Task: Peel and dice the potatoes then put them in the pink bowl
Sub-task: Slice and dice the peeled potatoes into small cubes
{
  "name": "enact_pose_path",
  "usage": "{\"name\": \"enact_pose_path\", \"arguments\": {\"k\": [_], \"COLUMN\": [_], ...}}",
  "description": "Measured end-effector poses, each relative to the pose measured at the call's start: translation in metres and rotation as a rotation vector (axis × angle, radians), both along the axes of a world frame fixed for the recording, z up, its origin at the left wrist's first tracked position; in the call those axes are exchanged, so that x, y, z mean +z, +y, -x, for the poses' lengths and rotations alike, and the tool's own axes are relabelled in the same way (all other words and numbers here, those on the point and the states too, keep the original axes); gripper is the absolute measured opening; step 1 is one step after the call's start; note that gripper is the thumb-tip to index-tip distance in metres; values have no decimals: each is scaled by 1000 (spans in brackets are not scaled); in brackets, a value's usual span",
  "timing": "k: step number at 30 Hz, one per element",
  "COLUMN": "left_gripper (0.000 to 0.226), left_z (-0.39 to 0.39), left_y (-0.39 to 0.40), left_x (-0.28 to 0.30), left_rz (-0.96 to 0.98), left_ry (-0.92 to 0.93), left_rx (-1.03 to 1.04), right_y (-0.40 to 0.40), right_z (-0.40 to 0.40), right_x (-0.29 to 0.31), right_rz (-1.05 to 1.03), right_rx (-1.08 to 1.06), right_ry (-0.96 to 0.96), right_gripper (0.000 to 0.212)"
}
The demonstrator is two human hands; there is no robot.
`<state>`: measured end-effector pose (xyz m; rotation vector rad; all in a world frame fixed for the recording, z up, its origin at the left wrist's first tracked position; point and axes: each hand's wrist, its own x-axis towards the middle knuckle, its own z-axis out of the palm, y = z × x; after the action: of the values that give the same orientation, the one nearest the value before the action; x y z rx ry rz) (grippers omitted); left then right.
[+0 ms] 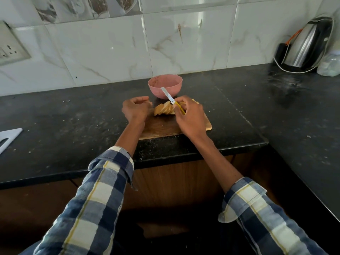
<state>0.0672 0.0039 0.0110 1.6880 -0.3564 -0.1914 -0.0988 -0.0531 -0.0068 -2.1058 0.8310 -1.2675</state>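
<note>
Right hand [189, 116] fingers grip knife [172, 100] — left hand [136, 109] loosely curled, seemingly empty.

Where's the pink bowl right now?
In the head view, the round pink plastic bowl sits mid-frame on the black stone counter, near the white tiled wall, just behind the wooden cutting board holding pale potato slices.

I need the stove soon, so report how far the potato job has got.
Done: potato looks peeled and sliced, fanned on the cutting board. In hand: right hand grips the knife, blade raised toward the pink bowl; left hand holds nothing. Left: dicing the slices and moving them into the bowl.
</note>
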Motion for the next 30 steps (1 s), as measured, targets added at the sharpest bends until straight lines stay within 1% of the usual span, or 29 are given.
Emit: {"name": "enact_pose_path", "arguments": {"k": [2,3,5,6,8,9,10,11,13,14,18,21,24,27,30], "left_gripper": [22,23,26,27,28,28,28,27,27,26,20,17,14,18,22], "left_z": [1,0,-1,-1,5,9,12,14,20,22,24,24,25,27,27], "left_y": [9,16,28,34,44,48,50,50,50,49,50,59,72,78,78], "left_x": [1,2,3,5,8,9,9,8,4,1,-11,-13,-18,-20,-20], "left_rz": [103,142,180,174,106,40,-47,-143,-291,-316,-271,-183,-178,-180,-183], "left_ry": [-48,-77,-134,-154,-191,-219,-265,-335,-518,-584,-732,-692,-667,-672,-658], "left_rx": [-38,-90,-255,-368,-634,-749,-820,-843,-776,-728,-574,-496,-532,-579,-607], "right_y": [0,0,1,1,1,2,3,4,8,10,15,20,30,45,57], "right_z": [0,0,0,1,3,4,4,4,5,6,11,16,28,44,55], "right_x": [0,0,1,1,3,3,3,4,4,5,7,7,4,2,5], "right_rz": [9,16,28,29,27,27,27,30,37,43,71,72,84,143,186], "right_rx": [-1,-1,-3,-13,-57,-77,-85,-80,-52,-38,-21,-9,-76,-124,-108], "right_ry": [5,7,4,0,-4,-3,-1,5,18,30,100,109,125,230,363], "right_gripper": [17,17,16,16,15,15,15,15,14,14,15,16,16,16,16]}}
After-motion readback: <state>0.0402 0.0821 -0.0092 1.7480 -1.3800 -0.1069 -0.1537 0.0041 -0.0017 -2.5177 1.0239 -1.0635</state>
